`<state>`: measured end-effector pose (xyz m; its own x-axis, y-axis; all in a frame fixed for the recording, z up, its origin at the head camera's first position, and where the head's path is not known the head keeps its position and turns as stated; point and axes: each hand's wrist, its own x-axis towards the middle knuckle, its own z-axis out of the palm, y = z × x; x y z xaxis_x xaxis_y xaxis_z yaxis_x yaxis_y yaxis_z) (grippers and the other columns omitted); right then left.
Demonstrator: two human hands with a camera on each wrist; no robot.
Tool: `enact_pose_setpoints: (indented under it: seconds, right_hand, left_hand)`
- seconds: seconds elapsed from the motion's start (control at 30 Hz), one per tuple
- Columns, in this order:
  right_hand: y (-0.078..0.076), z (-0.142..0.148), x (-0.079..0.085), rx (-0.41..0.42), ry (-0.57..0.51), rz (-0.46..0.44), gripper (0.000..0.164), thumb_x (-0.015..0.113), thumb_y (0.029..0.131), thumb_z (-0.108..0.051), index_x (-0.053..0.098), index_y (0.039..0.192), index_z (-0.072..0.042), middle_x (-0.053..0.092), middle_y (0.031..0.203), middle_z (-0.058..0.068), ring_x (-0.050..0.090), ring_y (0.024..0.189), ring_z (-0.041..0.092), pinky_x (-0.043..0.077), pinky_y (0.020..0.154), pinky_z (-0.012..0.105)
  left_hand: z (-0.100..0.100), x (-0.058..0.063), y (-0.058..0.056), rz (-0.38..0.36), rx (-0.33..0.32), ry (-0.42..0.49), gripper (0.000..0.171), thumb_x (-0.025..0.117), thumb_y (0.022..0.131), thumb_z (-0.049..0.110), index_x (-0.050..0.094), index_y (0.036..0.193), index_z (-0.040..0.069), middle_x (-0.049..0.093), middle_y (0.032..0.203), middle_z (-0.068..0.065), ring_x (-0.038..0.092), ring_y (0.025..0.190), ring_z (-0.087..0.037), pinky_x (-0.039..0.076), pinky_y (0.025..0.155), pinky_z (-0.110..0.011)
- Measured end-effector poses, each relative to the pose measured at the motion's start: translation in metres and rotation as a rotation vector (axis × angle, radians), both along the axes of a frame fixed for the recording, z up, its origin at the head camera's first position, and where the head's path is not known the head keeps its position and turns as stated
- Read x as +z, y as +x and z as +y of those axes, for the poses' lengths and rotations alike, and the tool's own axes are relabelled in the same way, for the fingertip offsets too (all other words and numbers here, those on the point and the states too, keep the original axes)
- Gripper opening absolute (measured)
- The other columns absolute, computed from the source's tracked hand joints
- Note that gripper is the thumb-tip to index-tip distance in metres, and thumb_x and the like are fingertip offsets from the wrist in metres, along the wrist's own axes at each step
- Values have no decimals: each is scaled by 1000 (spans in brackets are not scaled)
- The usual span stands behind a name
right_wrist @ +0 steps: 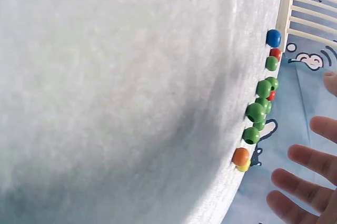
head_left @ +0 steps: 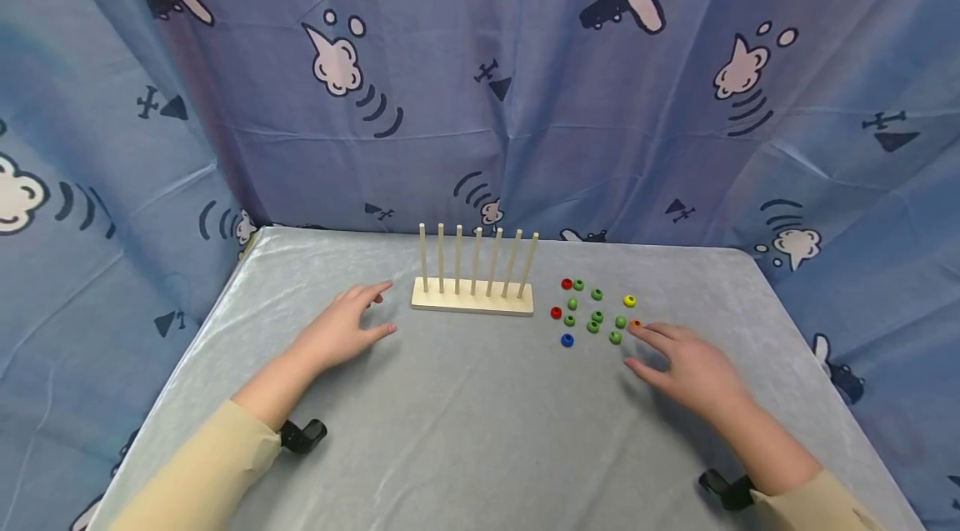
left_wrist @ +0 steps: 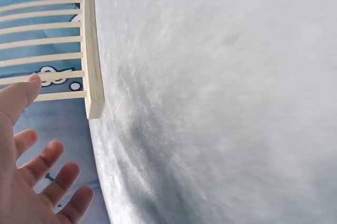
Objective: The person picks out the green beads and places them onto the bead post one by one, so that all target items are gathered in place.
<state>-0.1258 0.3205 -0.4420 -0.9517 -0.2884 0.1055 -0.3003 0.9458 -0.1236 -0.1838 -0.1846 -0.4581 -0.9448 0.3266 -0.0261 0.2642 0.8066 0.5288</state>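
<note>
A pale wooden peg rack (head_left: 472,302) with several upright pegs stands near the back of the table, its pegs bare. To its right lie several loose beads: mostly green (head_left: 597,294), plus two red (head_left: 556,313), one blue (head_left: 567,340), one yellow (head_left: 629,301) and one orange (right_wrist: 240,156). My left hand (head_left: 341,331) hovers left of the rack, fingers spread and holding nothing. My right hand (head_left: 690,368) is at the right edge of the beads, fingers loosely extended, fingertips nearest the orange bead. In the right wrist view that hand appears apart from the beads.
A grey-white cloth (head_left: 480,431) covers the table. Blue printed curtains (head_left: 495,81) hang behind it and at both sides. Black wrist mounts (head_left: 303,436) sit on both forearms, by the beige sleeves (head_left: 202,464).
</note>
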Motion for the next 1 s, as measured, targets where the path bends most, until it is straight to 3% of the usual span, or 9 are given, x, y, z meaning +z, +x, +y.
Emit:
enact_pose_setpoints:
  seconds: [0.23,0.43,0.67,1.0]
  right_hand:
    - [-14,-4,-6,5,-15,-51,47,76,86,-39,72,122,-10,67,117,17,62,108,39,46,90,57]
    - [-23,-8,-9,11,-13,-86,43,76,87,-36,72,122,-12,67,118,17,63,109,38,47,89,56]
    - [-34,-12,-17,15,1,-114,42,76,87,-32,72,121,-8,69,115,16,64,105,35,48,88,54]
    - [-41,-7,-19,2,20,-184,38,76,88,-28,73,118,-6,66,88,2,60,77,18,50,71,45]
  left_hand:
    - [9,0,-33,-142,2,52,70,71,93,34,40,153,14,58,119,-10,55,100,-24,45,84,-43]
    - [14,-3,-53,-192,-5,82,71,73,91,35,42,152,14,60,106,-7,54,82,-19,44,74,-37]
    - [20,-12,-65,-231,-4,77,74,76,88,39,45,151,14,59,95,-3,52,79,-17,42,76,-36]
    - [26,-18,-72,-263,-6,78,73,78,86,39,47,150,21,58,92,-3,50,79,-18,40,75,-36]
